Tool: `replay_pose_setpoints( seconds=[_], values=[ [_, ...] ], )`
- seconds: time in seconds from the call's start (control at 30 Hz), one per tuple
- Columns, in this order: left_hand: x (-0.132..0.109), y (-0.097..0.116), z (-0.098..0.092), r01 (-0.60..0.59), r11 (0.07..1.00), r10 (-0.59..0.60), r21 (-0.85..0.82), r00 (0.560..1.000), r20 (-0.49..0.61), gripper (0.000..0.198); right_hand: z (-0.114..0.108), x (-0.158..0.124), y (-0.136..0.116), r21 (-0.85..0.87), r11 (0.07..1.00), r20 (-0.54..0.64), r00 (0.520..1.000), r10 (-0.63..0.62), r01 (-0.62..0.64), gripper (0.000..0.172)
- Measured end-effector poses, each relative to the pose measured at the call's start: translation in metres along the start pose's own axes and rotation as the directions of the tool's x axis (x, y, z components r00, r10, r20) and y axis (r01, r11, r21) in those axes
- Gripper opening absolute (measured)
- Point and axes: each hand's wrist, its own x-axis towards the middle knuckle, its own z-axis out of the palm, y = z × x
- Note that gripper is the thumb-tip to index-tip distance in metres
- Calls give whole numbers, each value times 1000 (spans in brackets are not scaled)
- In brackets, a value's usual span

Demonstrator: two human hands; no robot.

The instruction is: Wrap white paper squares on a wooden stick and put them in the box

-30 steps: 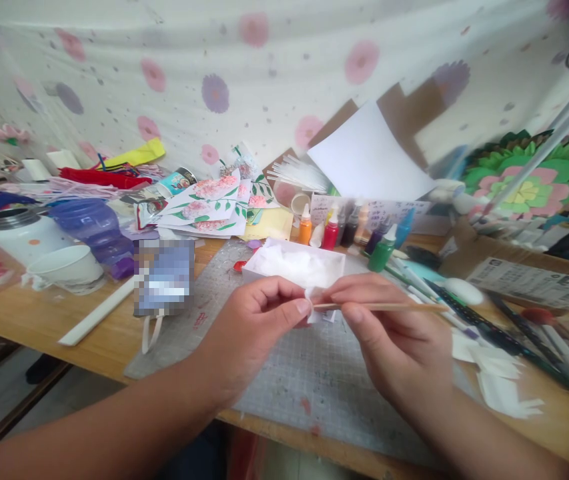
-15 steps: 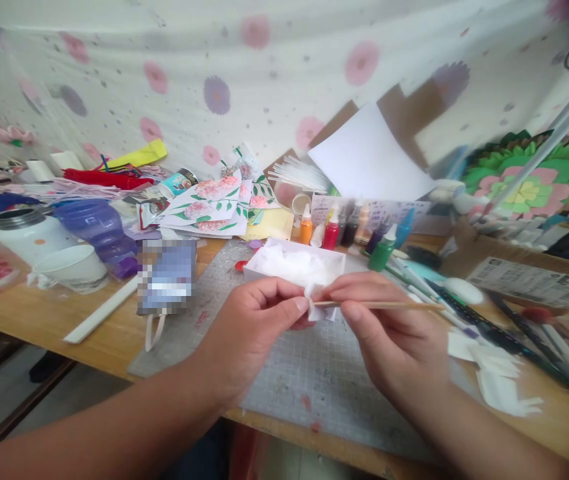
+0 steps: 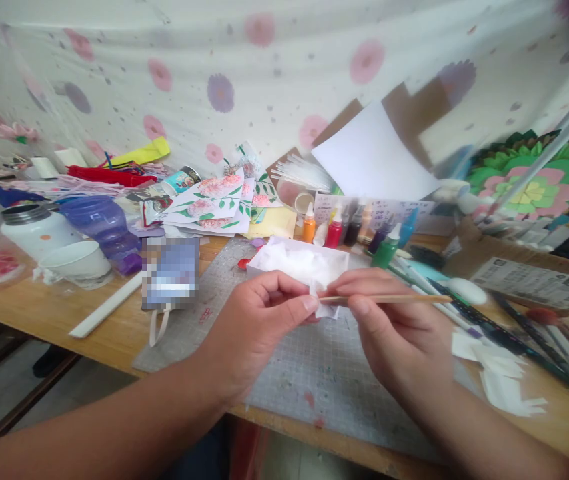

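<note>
My left hand (image 3: 254, 327) is closed in a pinch on a small white paper piece (image 3: 325, 308) at the middle of the view. My right hand (image 3: 394, 327) is closed on a thin wooden stick (image 3: 394, 299) that lies level, its tip against the paper piece. Both hands hover over a grey grid cutting mat (image 3: 309, 373). Just behind them sits a white box (image 3: 298, 261) with white scraps inside.
Small coloured glue bottles (image 3: 334, 230) stand behind the box. Pens (image 3: 464, 313) and white paper cut-outs (image 3: 504, 383) lie at the right. A white cup (image 3: 77, 261), a purple bottle (image 3: 101, 227) and a white jar (image 3: 31, 230) stand at the left. Painted flower cards (image 3: 214, 200) lean at the back.
The view has shifted slightly, so the hands and table sit a little further right. The hands keep the same grip on the paper piece and the stick.
</note>
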Motion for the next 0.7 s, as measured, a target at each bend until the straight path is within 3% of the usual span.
replay_pose_setpoints(
  seconds=[0.23, 0.43, 0.7],
  values=[
    [1, 2, 3, 39, 991, -37, -131, 999, 19, 16, -1, 1, -3, -68, 997, 22, 999, -23, 24, 26],
    [3, 3, 6, 47, 992, -48, -117, 999, -3, 13, -3, 3, -8, -205, 977, 82, 996, -47, 63, 23],
    [4, 1, 8, 59, 992, -62, -107, 998, -19, 8, -3, 5, -7, -210, 976, 69, 997, -42, 56, 22]
  ],
)
